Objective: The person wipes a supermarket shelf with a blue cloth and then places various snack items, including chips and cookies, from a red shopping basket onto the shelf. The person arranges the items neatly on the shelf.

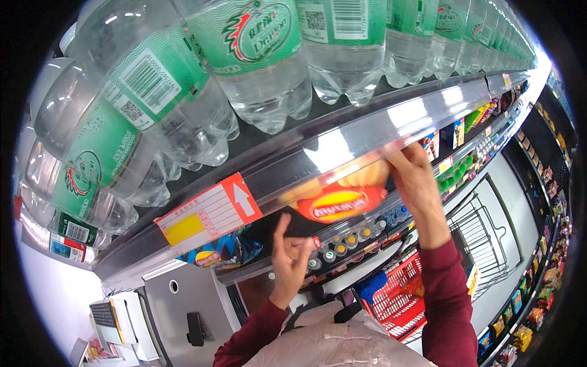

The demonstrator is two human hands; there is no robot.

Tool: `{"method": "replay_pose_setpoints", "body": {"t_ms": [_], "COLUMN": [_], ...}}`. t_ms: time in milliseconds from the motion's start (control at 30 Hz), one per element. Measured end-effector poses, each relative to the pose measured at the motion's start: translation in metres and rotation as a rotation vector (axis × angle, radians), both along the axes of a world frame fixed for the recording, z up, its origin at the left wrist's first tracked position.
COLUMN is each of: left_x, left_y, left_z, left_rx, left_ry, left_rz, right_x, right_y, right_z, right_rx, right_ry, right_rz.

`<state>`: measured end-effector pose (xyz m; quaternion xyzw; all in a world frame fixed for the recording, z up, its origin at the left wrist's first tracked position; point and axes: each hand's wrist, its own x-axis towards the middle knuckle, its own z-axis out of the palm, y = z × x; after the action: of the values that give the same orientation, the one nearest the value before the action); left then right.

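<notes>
A red and yellow Lay's potato chip bag (341, 202), blurred, is under the lip of the upper shelf. My right hand (415, 183) grips the bag's right end, its fingertips partly hidden behind the clear shelf strip. Below and left of the bag, my left hand (291, 261) is raised with fingers apart and nothing in it. A blue Lay's chip bag (215, 254) lies to the left on the same lower level. Directly above both hands runs the upper shelf's front edge (293, 169), bearing a red and white price label (208, 211).
Large plastic drink bottles (261, 78) with green labels line the upper shelf. Capped bottles (351, 241) stand on a shelf below. A red shopping basket (396, 293) and a black wire rack (481, 238) are at floor level. A grey counter (183, 312) stands at left.
</notes>
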<state>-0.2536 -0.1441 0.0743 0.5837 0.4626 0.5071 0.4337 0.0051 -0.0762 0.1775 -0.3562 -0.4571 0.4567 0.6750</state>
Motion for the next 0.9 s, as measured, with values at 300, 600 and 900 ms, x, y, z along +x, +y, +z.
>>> {"method": "replay_pose_setpoints", "body": {"t_ms": [300,600,900], "left_x": [-0.018,-0.029,-0.028], "left_y": [0.097,0.126,0.128], "left_z": [-0.056,-0.103,-0.09], "left_rx": [0.013,0.006,-0.16], "left_ry": [0.066,0.226,0.214], "left_rz": [0.209,0.288,0.273], "right_x": [-0.039,-0.037,-0.068], "right_y": [0.126,0.125,0.097], "right_z": [-0.07,-0.107,-0.14], "right_rx": [-0.087,-0.121,-0.092], "right_ry": [-0.208,-0.425,-0.587], "right_rz": [0.081,0.062,-0.017]}}
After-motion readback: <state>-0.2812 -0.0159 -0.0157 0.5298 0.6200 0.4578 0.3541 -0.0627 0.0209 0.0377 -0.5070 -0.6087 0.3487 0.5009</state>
